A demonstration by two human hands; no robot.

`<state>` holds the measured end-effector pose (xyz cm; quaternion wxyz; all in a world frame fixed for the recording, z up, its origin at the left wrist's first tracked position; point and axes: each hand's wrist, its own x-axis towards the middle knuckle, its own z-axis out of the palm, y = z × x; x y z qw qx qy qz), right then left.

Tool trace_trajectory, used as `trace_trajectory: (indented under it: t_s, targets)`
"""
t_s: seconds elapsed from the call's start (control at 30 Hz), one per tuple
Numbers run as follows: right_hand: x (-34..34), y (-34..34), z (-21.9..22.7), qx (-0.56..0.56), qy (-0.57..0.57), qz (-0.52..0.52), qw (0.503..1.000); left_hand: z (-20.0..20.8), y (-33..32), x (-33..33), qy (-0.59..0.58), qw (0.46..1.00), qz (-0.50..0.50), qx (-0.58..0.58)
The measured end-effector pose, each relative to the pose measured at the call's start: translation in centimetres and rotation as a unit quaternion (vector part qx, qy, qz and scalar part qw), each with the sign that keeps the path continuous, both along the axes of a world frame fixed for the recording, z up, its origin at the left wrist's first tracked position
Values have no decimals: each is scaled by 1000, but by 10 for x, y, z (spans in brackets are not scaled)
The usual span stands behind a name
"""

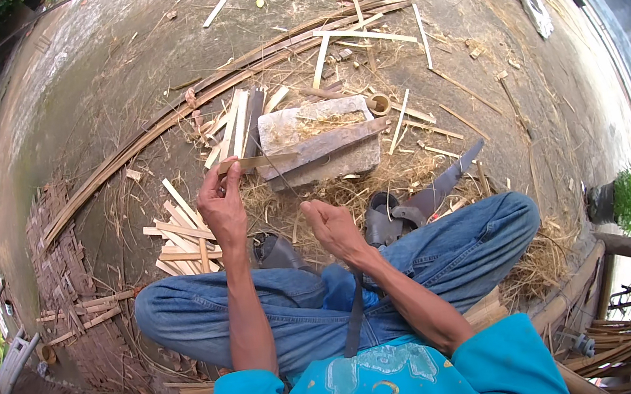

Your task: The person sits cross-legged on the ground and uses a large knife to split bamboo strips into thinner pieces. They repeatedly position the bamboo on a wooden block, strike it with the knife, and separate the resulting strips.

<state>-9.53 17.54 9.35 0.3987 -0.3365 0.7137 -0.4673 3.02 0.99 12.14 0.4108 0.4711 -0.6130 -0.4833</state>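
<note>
Head view: a thin bamboo strip [256, 161] is pinched at its near end by the left hand [223, 209], its far end over the stone block [306, 128]. The right hand [333, 226] is loosely curled, perhaps on a fine sliver, hard to tell. Cut slats [182, 242] are stacked at left; long strips [235, 72] lie uncut.

Your left hand [221, 209] is raised with its fingers pinching one end of a thin bamboo strip [259, 160], which runs level toward three o'clock, while your right hand [333, 228] is closed in a loose fist just at four o'clock of it. At twelve o'clock of both hands a flat stone block [316, 143] bears a long blade [325, 145]. Cut bamboo slats [181, 234] lie at nine o'clock, near your crossed knees.
</note>
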Motion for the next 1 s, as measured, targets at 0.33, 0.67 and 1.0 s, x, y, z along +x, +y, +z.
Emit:
trace_trajectory:
  t_s: [0.33, 0.67, 1.0]
  targets:
    - [-26, 13, -57, 91, 24, -59, 994, 10, 2, -4, 6, 999, -35, -9]
    - [7, -2, -16, -5, 13, -24, 1000, 11, 7, -10, 49, 998, -24, 32]
    - [6, 6, -20, 16, 64, -13, 998, 7, 8, -11, 71, 996, -15, 47]
